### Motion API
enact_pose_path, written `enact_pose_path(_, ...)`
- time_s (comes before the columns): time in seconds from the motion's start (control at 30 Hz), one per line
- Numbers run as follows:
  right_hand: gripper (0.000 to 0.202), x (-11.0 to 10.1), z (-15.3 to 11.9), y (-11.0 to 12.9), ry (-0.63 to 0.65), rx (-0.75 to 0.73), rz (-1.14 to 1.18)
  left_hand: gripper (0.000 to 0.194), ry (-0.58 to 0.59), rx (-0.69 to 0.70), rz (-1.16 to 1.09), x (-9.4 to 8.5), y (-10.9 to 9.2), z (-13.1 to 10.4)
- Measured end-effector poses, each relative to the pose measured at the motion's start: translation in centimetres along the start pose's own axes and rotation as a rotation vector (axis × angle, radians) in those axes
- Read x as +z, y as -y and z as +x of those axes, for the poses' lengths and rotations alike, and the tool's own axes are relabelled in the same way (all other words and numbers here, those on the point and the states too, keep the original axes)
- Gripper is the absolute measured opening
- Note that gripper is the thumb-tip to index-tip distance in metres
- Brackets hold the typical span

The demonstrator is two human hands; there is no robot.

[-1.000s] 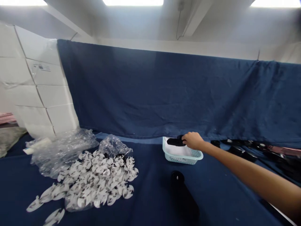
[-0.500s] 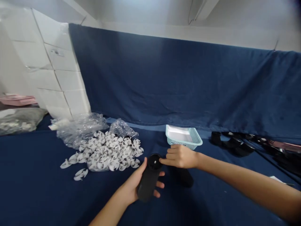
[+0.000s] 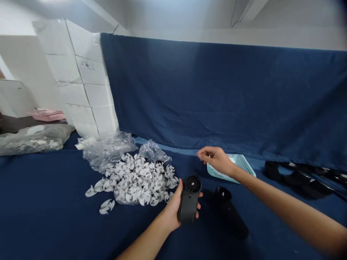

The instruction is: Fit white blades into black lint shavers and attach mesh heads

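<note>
Your left hand (image 3: pixel 173 209) wraps the black casing (image 3: pixel 188 207) above the worktop (image 3: pixel 67 227) in what seems a steadying step, your right hand (image 3: pixel 217 159) half-curled near the pale-blue basket (image 3: pixel 222 176), any hold unclear; next likely calls for keeping that grip firm.

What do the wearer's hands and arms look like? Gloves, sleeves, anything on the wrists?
Left hand and right hand are ungloved. Both forearms are bare as far as the frame shows, no sleeves in view. No watch, bracelet, cable or marking visible on either wrist.
</note>
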State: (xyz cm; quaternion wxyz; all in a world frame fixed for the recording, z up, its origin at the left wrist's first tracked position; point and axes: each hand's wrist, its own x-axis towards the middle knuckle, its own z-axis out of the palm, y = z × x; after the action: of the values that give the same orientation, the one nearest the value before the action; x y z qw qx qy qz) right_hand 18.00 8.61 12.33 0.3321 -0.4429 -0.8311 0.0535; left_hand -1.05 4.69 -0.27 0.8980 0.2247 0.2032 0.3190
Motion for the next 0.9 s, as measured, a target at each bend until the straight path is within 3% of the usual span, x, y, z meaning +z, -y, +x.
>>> enact_pose_path(0.13, 0.013, 0.9, -0.8, 3.2, 0.179, -0.065, 0.023, 0.083, -0.055, 0.05, 0.067, -0.6, -0.3, -0.6)
enact_pose_path(0.27, 0.024, 1.8, -2.8, 5.0, 0.106, 0.003, -0.148, 0.077, -0.115, 0.146, 0.108, -0.6, -0.9, -1.1)
enact_pose_path(0.53, 0.016, 2.9, -3.9, 5.2, 0.094, -0.071, -0.071, 0.075, -0.12, 0.185, 0.097, 0.0, -0.8, -1.8)
enact_pose_path(0.7, 0.019, 3.5, -4.1, 5.6, 0.025, -0.153, -0.098, 0.075, -0.115, 0.207, 0.114, -0.2, -0.5, -2.0)
enact_pose_path(0.9, 0.025, 4.2, -4.6, 5.5, -0.027, -0.313, -0.367, 0.067, -0.165, 0.256, 0.146, 0.1, -0.3, -2.2)
